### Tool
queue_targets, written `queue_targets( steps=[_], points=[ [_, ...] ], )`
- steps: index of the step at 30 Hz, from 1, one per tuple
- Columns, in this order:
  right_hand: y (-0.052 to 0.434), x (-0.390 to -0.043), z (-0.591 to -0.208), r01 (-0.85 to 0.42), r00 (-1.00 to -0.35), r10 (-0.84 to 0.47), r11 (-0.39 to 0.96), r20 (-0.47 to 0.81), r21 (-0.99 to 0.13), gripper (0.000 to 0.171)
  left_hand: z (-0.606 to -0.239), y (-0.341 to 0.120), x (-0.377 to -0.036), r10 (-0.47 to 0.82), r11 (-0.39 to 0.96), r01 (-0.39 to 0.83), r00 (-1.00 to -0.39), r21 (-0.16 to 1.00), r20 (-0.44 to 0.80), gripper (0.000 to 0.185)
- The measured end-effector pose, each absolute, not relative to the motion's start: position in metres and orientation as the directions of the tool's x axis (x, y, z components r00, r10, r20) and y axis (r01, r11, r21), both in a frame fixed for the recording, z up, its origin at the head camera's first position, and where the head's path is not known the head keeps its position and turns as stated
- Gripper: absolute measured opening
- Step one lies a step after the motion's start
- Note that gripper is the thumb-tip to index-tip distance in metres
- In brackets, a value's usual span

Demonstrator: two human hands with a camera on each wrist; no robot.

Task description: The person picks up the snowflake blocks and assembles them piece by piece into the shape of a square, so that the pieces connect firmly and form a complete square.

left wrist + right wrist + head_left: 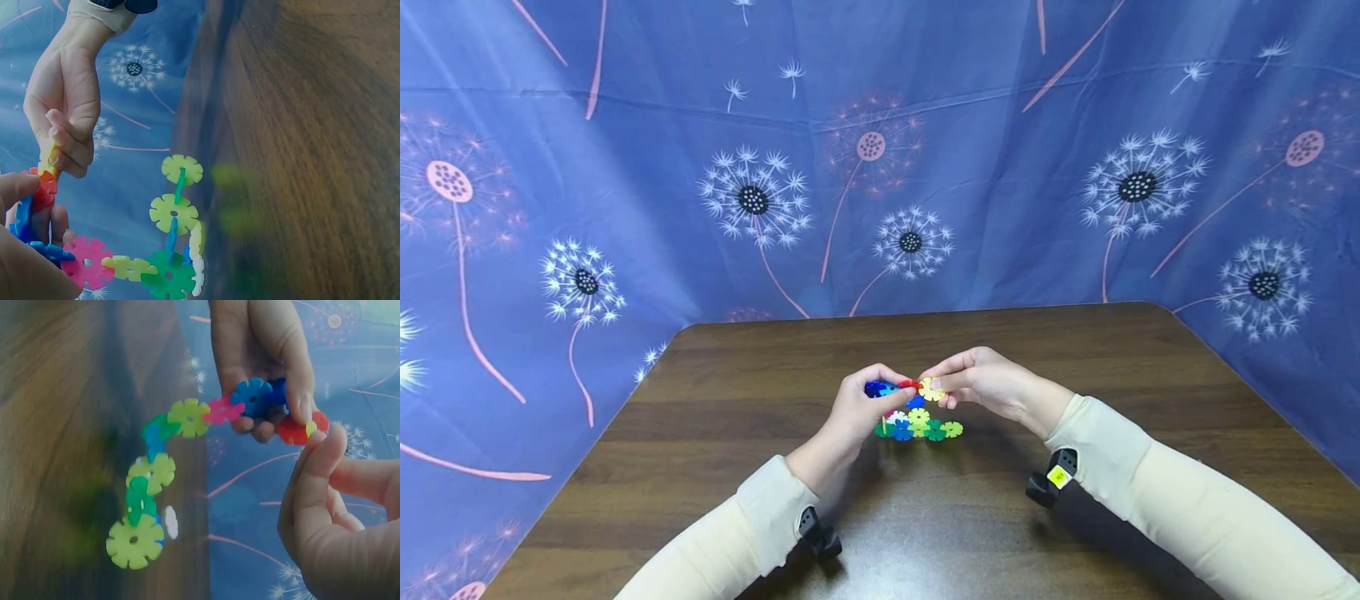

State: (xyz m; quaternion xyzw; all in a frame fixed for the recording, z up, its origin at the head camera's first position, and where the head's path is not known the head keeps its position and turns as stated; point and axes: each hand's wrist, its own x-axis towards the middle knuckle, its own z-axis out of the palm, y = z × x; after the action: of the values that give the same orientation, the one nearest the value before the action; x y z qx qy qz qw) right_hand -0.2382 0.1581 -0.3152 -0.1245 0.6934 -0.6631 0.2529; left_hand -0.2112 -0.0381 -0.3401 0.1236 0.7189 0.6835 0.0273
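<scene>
Together both hands point(917, 396) pinch the snowflake-disc chain point(917, 421), hanging down tableward.

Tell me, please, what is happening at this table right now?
A person is joining plastic snowflake discs above a wooden table. The left hand grips the top of a colourful chain of discs at its blue and red pieces. The right hand pinches a yellow disc against the red disc. The chain's lower end reaches the table.
</scene>
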Motion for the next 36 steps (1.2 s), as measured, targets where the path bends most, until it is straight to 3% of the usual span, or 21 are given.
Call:
queue_targets(
  steps=[10,21,36],
  points=[
    [0.156,-0.238,-0.314,0.173,-0.840,-0.507,0.090,-0.195,-0.981,0.035,-0.354,-0.036,-0.219,0.210,0.029,0.152,-0.967,0.988,0.143,0.024],
    [0.164,-0.238,-0.313,0.204,-0.804,-0.562,0.048,-0.195,-0.978,0.036,-0.328,-0.036,-0.205,0.227,0.195,0.199,-0.962,0.960,0.153,0.029],
    [0.157,-0.239,-0.320,0.222,-0.806,-0.561,0.009,-0.189,-0.975,0.021,-0.318,-0.038,-0.199,0.203,0.272,0.184,-0.970,0.945,0.131,0.030]
  ],
)
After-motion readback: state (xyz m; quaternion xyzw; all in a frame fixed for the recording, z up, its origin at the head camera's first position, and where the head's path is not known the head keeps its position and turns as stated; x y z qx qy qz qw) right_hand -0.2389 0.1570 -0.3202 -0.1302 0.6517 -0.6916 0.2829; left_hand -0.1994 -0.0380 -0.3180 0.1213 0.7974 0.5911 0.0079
